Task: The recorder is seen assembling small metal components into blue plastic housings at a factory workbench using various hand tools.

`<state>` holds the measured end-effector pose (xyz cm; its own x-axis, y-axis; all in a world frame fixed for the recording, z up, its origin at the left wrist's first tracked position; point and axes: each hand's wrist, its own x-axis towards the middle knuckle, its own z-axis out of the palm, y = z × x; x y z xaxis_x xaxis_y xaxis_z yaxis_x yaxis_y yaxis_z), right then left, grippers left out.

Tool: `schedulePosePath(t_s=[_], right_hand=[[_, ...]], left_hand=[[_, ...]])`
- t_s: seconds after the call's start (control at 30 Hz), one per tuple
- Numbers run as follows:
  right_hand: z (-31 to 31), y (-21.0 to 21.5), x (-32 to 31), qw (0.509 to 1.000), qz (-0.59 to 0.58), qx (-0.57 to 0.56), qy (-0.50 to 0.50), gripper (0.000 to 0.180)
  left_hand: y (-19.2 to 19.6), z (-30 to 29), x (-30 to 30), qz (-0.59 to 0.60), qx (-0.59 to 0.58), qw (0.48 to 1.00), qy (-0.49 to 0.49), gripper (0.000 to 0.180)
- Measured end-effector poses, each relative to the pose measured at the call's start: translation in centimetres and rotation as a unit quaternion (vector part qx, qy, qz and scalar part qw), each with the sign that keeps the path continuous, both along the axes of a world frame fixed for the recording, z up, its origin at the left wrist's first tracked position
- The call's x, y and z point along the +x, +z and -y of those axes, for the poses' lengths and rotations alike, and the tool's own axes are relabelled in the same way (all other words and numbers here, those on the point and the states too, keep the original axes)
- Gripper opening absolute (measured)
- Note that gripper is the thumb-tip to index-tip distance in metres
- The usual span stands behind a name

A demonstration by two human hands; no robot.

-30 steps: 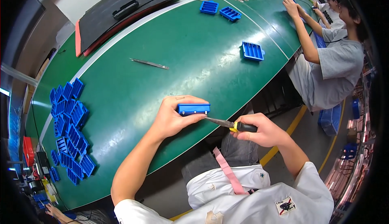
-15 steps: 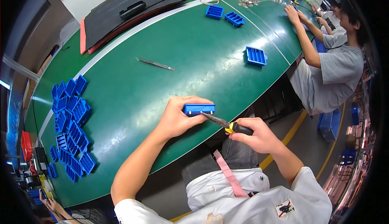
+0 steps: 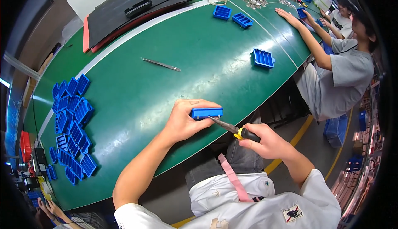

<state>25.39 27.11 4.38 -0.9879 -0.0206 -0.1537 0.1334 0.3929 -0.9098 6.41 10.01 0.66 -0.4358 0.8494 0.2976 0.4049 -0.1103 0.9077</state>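
Note:
My left hand (image 3: 188, 121) is closed around a blue plastic case (image 3: 207, 113), tilted so that one narrow side shows, with small metal tabs along its lower edge. In my right hand (image 3: 267, 140) are needle-nose pliers (image 3: 232, 129) with black and yellow handles. Their tip touches or nearly touches the lower edge of the case, close to my left thumb; whether the jaws grip a tab is too small to tell. Both hands are over the near edge of the green table (image 3: 137, 109).
Many blue slotted cases (image 3: 72, 125) are heaped at the left. Tweezers (image 3: 161, 64) lie mid-table, and one blue case (image 3: 263, 58) sits at the right. Farther back are two more cases, a metal-parts pile (image 3: 254, 0) and black sheets (image 3: 137, 9). Co-workers (image 3: 348, 63) sit at the right.
The blue case has tipped slightly in my left hand, showing more of its upper face. My pliers stay at its lower edge. A co-worker's hands have moved apart, one now holding a blue case.

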Motion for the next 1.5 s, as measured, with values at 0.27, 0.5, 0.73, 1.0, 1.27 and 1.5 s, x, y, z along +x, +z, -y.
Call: schedulePosePath(t_s=[0.27, 0.5, 0.73, 1.0, 1.27, 1.5], right_hand=[[0.6, -0.8, 0.1, 0.989, 0.08, -0.111, -0.053, 0.018], [1.8, -0.7, 0.5, 0.994, 0.0, -0.076, -0.075, 0.015], [2.6, -0.8, -0.2, 0.997, -0.015, -0.053, -0.052, 0.018], [2.5, -0.7, -0.7, 0.997, 0.008, -0.052, -0.064, 0.017], [2.5, -1.3, -0.9, 0.995, 0.025, -0.082, -0.059, 0.016], [1.7, -1.0, -0.8, 0.999, -0.019, -0.045, -0.001, 0.019]], left_hand=[[-0.5, -0.1, -0.3, 0.006, 0.003, 1.0, 0.006, 0.027], [-0.1, -0.1, 0.0, 0.004, 0.0, 1.0, 0.007, 0.026], [0.0, -0.2, 0.1, -0.001, -0.01, 1.0, 0.023, 0.026], [-0.3, -0.2, -0.1, -0.025, 0.011, 1.0, 0.014, 0.026], [-0.3, -0.3, 0.1, 0.005, 0.024, 1.0, 0.007, 0.025], [0.1, 0.1, -0.2, 0.005, 0.008, 1.0, -0.016, 0.025]])
